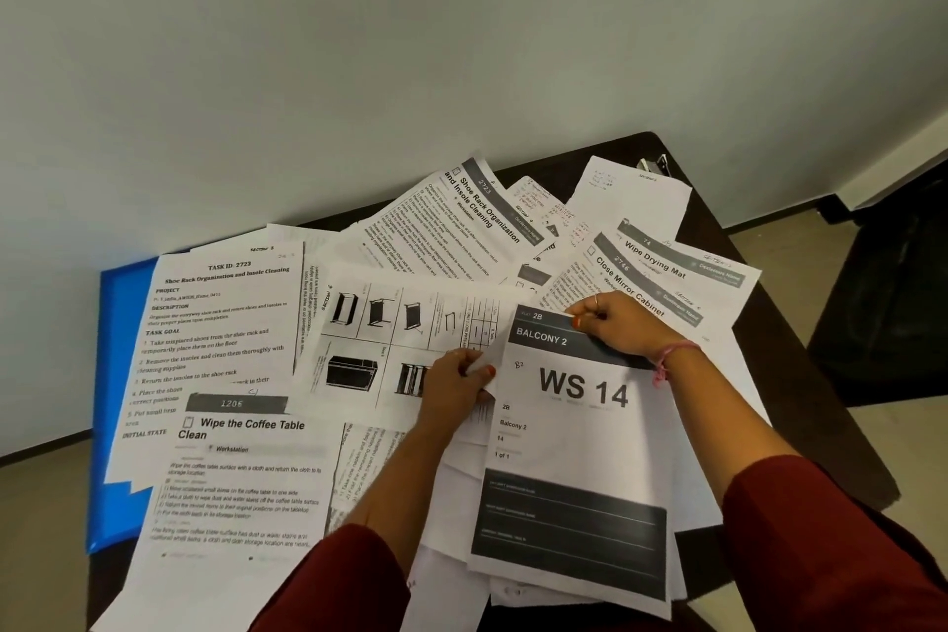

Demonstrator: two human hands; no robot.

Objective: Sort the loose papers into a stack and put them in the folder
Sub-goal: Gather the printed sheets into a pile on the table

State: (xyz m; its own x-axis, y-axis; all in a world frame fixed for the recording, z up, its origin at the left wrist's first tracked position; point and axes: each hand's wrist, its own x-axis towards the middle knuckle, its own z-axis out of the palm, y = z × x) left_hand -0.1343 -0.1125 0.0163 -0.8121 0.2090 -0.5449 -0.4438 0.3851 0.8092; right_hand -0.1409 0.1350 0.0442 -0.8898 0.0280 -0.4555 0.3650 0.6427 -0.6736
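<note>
So my left hand (454, 382) pinches the left edge of the "WS 14" sheet (579, 426), and my right hand (618, 323) is a curled grip on its top edge by the dark "BALCONY 2" band. That sheet lies on top of a loose pile right in front of me. The other loose papers (410, 241) fan out over the dark tabletop (769, 323), all thin white printouts with black text. The blue folder (120, 375), smooth plastic, lies at far left, half buried under sheets.
</note>
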